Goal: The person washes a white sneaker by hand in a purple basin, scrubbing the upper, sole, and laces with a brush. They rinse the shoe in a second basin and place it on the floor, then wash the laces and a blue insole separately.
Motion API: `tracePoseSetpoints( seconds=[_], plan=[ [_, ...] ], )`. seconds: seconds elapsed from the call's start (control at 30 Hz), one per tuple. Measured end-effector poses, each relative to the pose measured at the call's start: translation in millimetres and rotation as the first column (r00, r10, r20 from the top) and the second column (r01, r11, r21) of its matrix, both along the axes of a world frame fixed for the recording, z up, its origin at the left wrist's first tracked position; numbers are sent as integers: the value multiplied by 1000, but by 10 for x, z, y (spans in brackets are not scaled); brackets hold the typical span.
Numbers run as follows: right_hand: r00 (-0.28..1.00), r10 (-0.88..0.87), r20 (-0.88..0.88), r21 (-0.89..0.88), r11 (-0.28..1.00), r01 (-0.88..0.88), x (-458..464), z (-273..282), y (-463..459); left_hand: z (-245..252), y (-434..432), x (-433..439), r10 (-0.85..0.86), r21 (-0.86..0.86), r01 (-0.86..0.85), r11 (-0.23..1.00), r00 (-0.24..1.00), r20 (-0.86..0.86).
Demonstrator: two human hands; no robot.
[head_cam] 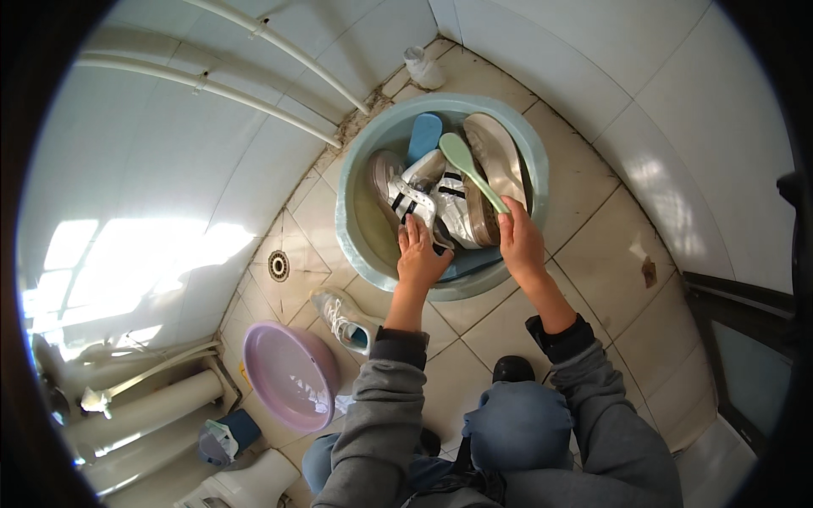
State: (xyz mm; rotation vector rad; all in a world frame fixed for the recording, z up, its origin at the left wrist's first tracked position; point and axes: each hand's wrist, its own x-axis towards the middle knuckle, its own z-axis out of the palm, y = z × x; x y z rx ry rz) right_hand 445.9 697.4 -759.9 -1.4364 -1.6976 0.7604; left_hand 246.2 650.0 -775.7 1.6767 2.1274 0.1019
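Observation:
A pale blue-green plastic basin [346, 216] stands on the tiled floor before me with shoes in it. Inside, my left hand [422, 254] grips the heel end of a white sneaker with black stripes [406, 197]. My right hand [521, 238] holds a light green brush [467, 162] by its handle; the brush's back faces up and its bristles are hidden. Under the brush lies a second striped sneaker [454, 209] on its side, with a brown sole. A blue insole [424, 134] leans at the far wall, and a beige sole-shaped piece [495, 149] rests at the right.
A grey-white laced shoe [343, 317] sits on the floor beside a purple basin [289, 374]. A floor drain [278, 265] lies to the left. Near the far corner stands a whitish plastic container [422, 66]. White pipes [254, 95] run along the wall; a small blue bin [238, 432] is at lower left.

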Motion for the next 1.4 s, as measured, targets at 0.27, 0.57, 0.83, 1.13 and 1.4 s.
tracePoseSetpoints(
  seconds=[0.27,0.57,0.83,1.13,1.4],
  plan=[
    [991,131,9,-111,985,-129,141,99,88,-198,307,-260,91,-404,-52,913,993,79],
    [965,245,98,-170,959,-226,266,170,-133,-107,214,84,306,-166,-276,947,932,194],
    [946,161,280,-1,986,-167,65,487,-180,-387,168,-37,352,-7,-358,934,913,208],
    [930,330,160,-76,944,-322,-85,638,-447,-36,197,-423,521,-7,-540,842,808,275],
    [907,320,274,52,937,-346,-262,803,-475,294,205,-366,354,116,-360,926,933,73]
  ],
)
